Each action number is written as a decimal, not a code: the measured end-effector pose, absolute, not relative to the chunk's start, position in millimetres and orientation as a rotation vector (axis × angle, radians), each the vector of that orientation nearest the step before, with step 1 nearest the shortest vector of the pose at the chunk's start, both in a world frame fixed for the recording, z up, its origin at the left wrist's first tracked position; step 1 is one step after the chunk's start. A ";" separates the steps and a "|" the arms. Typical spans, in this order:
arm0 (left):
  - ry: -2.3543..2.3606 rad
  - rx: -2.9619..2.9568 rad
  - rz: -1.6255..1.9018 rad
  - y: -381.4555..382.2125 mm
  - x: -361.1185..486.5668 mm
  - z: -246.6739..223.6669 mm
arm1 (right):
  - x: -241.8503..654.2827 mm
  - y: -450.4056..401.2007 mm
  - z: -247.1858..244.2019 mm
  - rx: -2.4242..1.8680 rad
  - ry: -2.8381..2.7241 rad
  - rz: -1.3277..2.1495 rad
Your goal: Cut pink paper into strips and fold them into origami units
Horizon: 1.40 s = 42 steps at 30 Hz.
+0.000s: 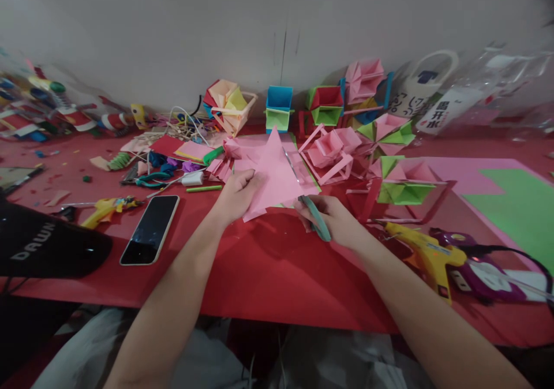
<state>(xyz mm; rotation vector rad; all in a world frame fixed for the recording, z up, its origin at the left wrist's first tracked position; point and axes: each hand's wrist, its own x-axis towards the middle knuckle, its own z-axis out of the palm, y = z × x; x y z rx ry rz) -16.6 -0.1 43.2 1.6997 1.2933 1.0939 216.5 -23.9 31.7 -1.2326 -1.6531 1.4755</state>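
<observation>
A sheet of pink paper [276, 175] with a pointed top is held up over the table in front of me. My left hand [238, 195] grips its left edge, thumb on top. In my right hand [331, 219] is a pair of scissors [319, 219] with grey-green handles, fingers wrapped around them. The blades point up and away along the right side of the pink paper; whether they touch it I cannot tell. More pink and green paper lies beneath and behind the held sheet.
Folded paper wheel models [331, 149] stand along the back. A phone [150, 230] and a yellow glue gun [104, 211] lie at left, beside a black container [52, 239]. Another yellow glue gun [426, 250] and a purple power strip [485, 276] sit at right, near green paper [515, 204].
</observation>
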 end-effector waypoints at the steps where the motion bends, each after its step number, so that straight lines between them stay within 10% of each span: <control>1: 1.288 1.684 1.094 -0.2 -16.8 43.2 | 216.7 -23.8 31.3 -1.230 -1.653 1.473; 42: 1.202 1.624 0.998 -0.8 -15.0 40.1 | 214.7 -25.4 31.8 -1.156 -1.641 1.446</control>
